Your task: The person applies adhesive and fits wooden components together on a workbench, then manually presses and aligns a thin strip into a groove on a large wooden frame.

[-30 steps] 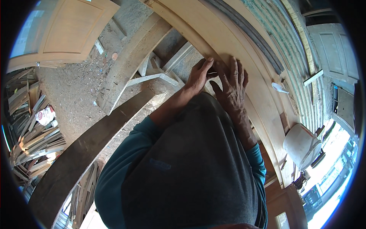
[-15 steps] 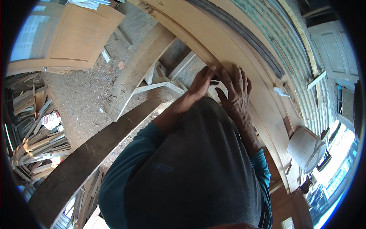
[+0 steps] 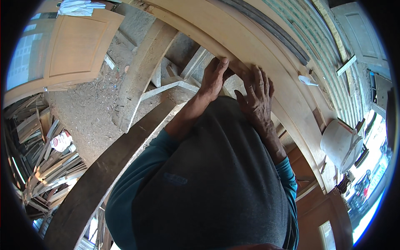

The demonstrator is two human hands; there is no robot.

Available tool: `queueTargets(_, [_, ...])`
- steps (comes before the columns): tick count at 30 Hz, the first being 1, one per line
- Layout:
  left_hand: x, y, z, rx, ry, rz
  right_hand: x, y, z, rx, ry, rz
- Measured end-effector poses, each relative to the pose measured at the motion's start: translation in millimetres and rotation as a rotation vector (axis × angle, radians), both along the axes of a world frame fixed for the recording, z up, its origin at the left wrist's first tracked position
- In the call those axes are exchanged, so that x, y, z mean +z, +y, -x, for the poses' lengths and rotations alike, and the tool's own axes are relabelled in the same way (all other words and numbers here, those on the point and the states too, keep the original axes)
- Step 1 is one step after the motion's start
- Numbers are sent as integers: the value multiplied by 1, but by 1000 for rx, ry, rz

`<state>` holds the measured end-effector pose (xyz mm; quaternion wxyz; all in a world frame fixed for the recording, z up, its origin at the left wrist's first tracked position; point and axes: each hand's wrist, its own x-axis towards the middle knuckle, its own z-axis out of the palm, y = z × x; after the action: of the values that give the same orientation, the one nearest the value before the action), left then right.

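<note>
A long pale board [image 3: 216,30] is seen beyond the torso [image 3: 208,175]; its near edge is touched by the loosely spread right hand [image 3: 257,93], whereas the left hand's [image 3: 213,80] grip cannot be told; splinters could be caught if skin is dragged along it

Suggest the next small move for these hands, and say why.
I'd probably press the right hand flatter on the pale long board to steady it: its fingers reach over the near edge, while the left hand is at that edge too, thumb extended, other fingers mostly hidden.
</note>
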<state>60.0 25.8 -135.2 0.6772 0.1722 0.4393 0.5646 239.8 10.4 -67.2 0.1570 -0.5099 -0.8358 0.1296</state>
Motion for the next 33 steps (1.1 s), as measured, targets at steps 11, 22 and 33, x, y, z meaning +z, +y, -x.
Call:
queueTargets(11, [20, -4, 12, -48, -13, 60, 5, 10, 3, 54, 59, 61])
queueTargets(22, [5, -11, 16, -89, 34, -9, 0, 26, 14, 105, 17, 32])
queueTargets(33, [4, -11, 18, -67, -16, 0, -4, 29, 13, 159, 38, 3])
